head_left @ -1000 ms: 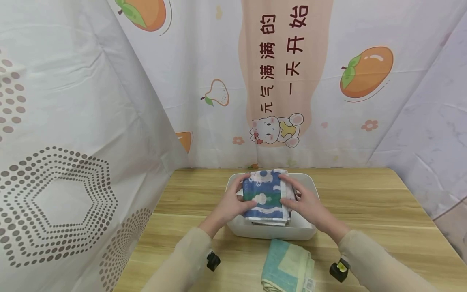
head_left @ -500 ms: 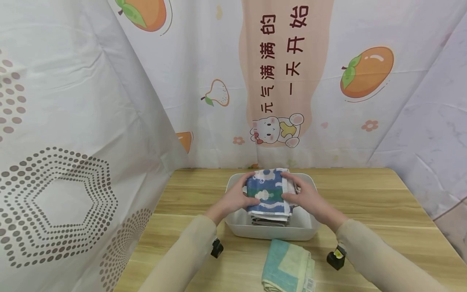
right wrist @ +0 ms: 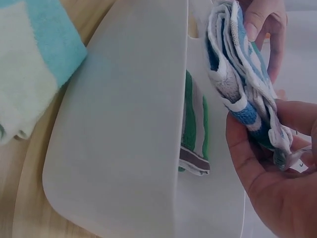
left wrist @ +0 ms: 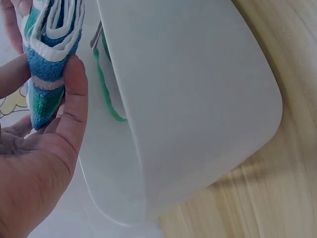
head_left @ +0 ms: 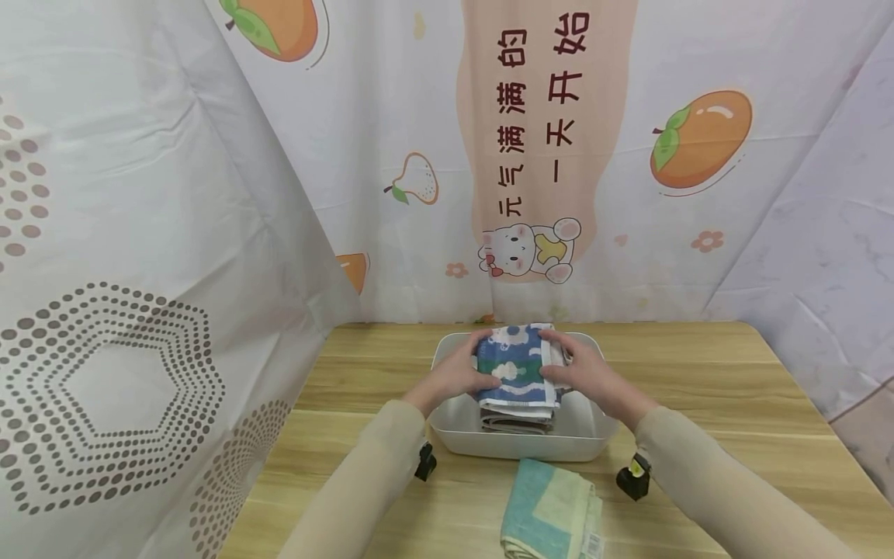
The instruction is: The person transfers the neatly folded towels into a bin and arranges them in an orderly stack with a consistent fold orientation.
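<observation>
A folded blue, white and green towel is held up over a white bin. My left hand grips its left side, thumb on one face and fingers on the other, as the left wrist view shows. From the right, my right hand pinches the opposite side. Layered white-edged folds of this towel face the right wrist camera. Below it in the bin lies a green, white and brown striped towel, partly hidden by the bin wall.
In front of the bin, a folded teal and pale yellow towel lies on the wooden table. A printed curtain hangs behind the table's back edge, and a dotted sheet hangs at the left.
Both hands hold the blue towel throughout. It has shifted slightly to the right, and more of the striped towel beneath shows in the head view.
</observation>
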A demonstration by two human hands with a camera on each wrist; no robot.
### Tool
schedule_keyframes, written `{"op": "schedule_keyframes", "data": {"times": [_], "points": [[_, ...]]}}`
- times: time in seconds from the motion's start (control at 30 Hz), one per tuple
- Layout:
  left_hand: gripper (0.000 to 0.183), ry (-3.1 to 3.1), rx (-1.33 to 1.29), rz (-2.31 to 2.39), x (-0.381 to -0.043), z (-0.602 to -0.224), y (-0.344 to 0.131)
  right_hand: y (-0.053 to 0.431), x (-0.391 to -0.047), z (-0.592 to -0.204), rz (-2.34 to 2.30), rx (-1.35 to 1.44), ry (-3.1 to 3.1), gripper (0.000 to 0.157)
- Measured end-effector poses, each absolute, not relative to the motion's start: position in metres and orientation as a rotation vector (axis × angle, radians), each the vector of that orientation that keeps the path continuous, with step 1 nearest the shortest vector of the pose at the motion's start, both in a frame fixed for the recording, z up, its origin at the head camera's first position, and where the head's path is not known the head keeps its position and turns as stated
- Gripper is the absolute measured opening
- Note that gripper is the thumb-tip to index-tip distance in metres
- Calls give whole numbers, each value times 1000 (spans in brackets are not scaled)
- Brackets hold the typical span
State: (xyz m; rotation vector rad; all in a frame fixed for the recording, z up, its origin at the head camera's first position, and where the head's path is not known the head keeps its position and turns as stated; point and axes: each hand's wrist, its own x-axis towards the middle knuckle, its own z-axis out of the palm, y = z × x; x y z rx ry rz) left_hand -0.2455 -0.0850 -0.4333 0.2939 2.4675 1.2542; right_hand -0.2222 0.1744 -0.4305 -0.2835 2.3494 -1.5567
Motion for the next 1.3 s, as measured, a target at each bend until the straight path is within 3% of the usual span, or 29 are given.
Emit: {"op": "schedule_keyframes", "data": {"times": [1.3], "points": [[87,2396,263,1155,-252,-462,-74,164,-241,-467,-1261,-205,2433,75]]}}
